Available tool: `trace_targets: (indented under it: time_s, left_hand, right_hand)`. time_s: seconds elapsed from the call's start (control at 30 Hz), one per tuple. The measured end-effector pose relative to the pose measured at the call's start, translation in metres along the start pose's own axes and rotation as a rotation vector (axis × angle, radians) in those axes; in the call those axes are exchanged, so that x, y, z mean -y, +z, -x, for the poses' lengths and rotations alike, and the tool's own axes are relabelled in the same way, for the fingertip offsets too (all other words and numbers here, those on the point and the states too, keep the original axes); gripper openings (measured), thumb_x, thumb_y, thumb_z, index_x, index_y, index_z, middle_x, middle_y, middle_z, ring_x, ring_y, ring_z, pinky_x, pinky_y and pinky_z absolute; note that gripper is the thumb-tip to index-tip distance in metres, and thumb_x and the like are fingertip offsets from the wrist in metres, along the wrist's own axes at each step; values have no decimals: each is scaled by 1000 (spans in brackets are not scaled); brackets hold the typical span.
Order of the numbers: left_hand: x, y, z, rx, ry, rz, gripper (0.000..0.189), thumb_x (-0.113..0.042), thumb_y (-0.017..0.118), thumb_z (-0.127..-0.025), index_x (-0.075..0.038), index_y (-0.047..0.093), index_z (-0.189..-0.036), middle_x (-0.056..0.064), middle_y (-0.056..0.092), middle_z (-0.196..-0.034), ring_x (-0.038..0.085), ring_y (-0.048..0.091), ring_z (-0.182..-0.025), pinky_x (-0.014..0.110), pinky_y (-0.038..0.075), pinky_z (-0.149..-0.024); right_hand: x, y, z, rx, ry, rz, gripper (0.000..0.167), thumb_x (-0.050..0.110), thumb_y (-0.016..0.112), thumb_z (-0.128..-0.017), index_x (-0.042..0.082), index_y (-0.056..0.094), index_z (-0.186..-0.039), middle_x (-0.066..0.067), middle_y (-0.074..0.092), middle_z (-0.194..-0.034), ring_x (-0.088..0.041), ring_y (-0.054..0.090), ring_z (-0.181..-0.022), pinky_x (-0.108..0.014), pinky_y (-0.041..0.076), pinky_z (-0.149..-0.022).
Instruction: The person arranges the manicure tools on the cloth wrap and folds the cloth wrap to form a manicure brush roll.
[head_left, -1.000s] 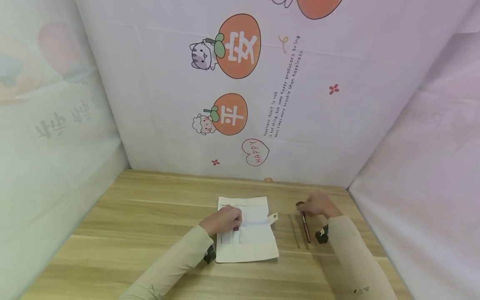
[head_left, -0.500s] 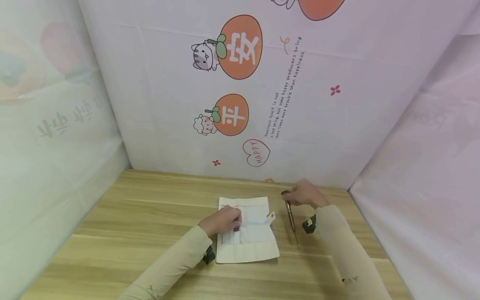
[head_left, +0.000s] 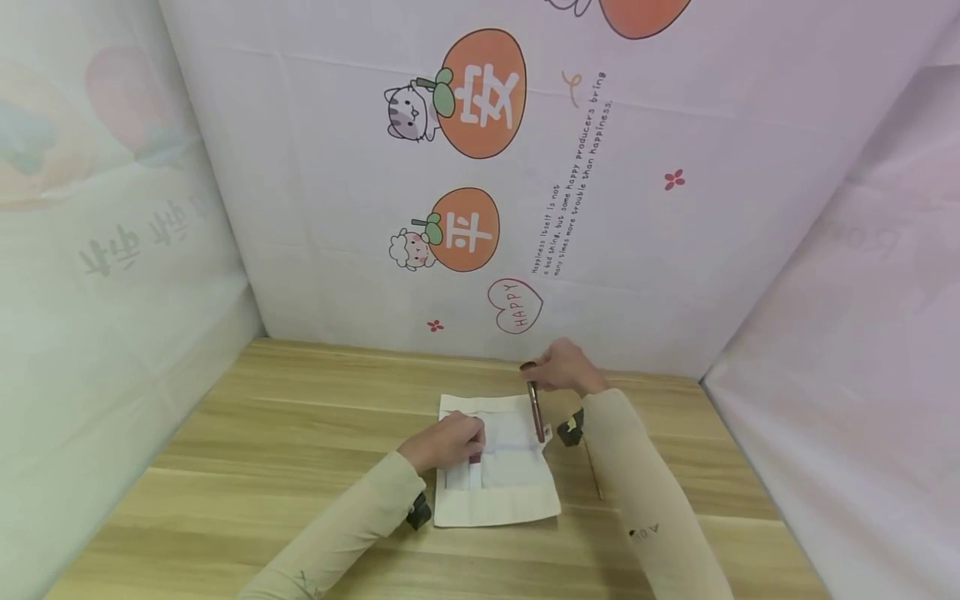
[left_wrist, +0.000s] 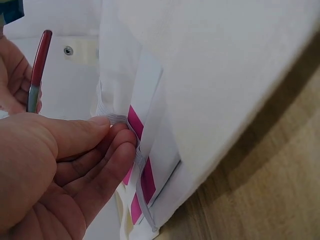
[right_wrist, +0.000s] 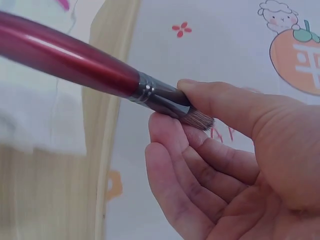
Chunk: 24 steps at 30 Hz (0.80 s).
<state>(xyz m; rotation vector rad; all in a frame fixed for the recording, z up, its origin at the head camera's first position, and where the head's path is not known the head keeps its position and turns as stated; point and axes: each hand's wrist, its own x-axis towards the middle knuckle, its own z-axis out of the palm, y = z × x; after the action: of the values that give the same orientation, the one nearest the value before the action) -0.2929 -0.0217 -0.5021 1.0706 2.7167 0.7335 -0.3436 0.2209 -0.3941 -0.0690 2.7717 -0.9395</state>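
Observation:
A white fabric roll pouch [head_left: 517, 507] lies unfolded on the table. My left hand [head_left: 450, 437] rests over its left part. In the left wrist view, that hand pinches a pale elastic band [left_wrist: 142, 197] of the pouch. White pieces with magenta ends [left_wrist: 135, 121] are tucked behind the band. My right hand [head_left: 566, 367] holds a brush [right_wrist: 75, 55] by its dark ferrule, close to the bristles. The brush has a glossy red handle, which hangs down over the pouch's right edge in the head view.
On the wooden table [head_left: 315, 417], a thin metal stick [head_left: 595, 475] lies right of the pouch, partly behind the right sleeve. A snap tab [head_left: 547, 432] sticks out of the pouch's right side. White printed cloth walls [head_left: 360, 275] stand at the back and both sides.
My right hand has lifted the brush from beside the thin stick and carried it left to the pouch. The left hand stays in place on the pouch.

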Motion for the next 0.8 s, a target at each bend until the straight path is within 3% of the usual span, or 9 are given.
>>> trace_targets:
  time_s: [0.13,0.23,0.4,0.57,0.8]
  left_hand:
    - [0,-1,0,-8,15,-15,23,-10,63,-105,-14,61,-82,-9,56,-75,4,48,-69,26,46,-81]
    - [0,0,0,-18,31,-29,23,-10,64,-104,-13,60,-82,-9,55,-75,4,48,-69,29,46,-86]
    - [1,3,0,-9,22,-5,23,-9,64,-105,-12,60,-82,-7,54,-76,5,48,-70,23,44,-74]
    - [2,4,-1,-6,16,9,24,-8,63,-105,-10,60,-81,-6,53,-75,5,47,-69,21,43,-70]
    - [4,4,-1,-3,14,12,25,-10,63,-105,-13,58,-81,-8,52,-74,4,47,-69,20,43,-68]
  right_hand:
    - [10,11,-7,-3,-5,-3,37,30,83,-91,6,68,-67,-10,77,-73,-9,58,-57,-27,56,-68]
    - [14,22,-12,-10,4,-29,32,28,84,-91,3,73,-73,-10,78,-76,-11,64,-61,-30,61,-71]
    - [14,41,-20,-42,53,-80,29,25,84,-91,7,73,-71,-7,77,-75,-18,74,-72,-37,64,-81]
    - [15,51,-23,-87,60,-127,31,26,83,-91,6,71,-70,-16,80,-85,-27,79,-82,-28,57,-67]
    - [15,65,-30,-171,52,-126,34,24,83,-91,0,71,-70,-20,80,-89,-15,65,-62,-23,44,-54]
